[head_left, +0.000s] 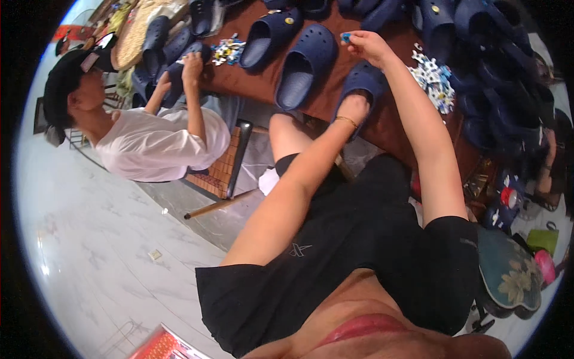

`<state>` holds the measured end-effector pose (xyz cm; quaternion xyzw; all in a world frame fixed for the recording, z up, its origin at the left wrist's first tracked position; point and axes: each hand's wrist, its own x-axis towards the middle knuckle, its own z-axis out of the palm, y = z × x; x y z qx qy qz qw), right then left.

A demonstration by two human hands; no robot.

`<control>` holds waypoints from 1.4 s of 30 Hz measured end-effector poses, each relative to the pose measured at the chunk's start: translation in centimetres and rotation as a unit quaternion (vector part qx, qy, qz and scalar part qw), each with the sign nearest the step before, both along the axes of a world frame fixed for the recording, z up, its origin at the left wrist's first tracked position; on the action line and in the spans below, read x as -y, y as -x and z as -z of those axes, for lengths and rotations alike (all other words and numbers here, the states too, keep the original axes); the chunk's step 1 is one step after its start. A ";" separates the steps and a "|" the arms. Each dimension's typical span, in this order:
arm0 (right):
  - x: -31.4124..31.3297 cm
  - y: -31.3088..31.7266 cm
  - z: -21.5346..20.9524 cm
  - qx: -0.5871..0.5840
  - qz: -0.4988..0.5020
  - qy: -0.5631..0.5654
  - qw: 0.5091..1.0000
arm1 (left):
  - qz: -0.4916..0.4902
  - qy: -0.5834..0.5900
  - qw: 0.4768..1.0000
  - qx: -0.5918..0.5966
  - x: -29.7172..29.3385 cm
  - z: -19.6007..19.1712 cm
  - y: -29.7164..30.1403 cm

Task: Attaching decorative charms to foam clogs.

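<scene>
My left hand (pixel 355 107) is pushed into the opening of a navy clog (pixel 366 76) at the table's near edge and holds it from inside. The fingers are hidden in the toe of the clog. Raised just beyond its toe, my right hand (pixel 368 46) pinches a small blue charm (pixel 345 37) between thumb and fingertips. The charm's exact shape is too small to make out. Left of my hands lie two more navy clogs, a nearer one (pixel 304 69) and a farther one (pixel 269 40) with a small yellow charm on its toe.
A pile of white and blue charms (pixel 435 81) lies right of my right forearm. Another multicoloured pile (pixel 228 50) is farther left on the brown table (pixel 254 84). Many navy clogs (pixel 478 72) are heaped at the right. On the left, a seated person (pixel 161 140) handles another clog.
</scene>
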<state>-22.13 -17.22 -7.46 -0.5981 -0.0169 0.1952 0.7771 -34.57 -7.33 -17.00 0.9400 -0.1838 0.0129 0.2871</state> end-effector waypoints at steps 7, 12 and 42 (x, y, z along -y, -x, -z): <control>2.9 2.3 0.3 0.110 -0.045 0.191 0.974 | -0.005 -0.011 1.000 -0.006 0.9 -0.8 -0.2; 3.1 4.2 1.2 0.418 -0.054 0.540 0.729 | 0.001 -0.005 1.000 0.005 0.9 -1.3 0.2; 1.3 7.5 3.5 0.365 0.069 0.583 0.723 | 0.012 -0.036 0.999 0.025 0.8 -0.3 -0.2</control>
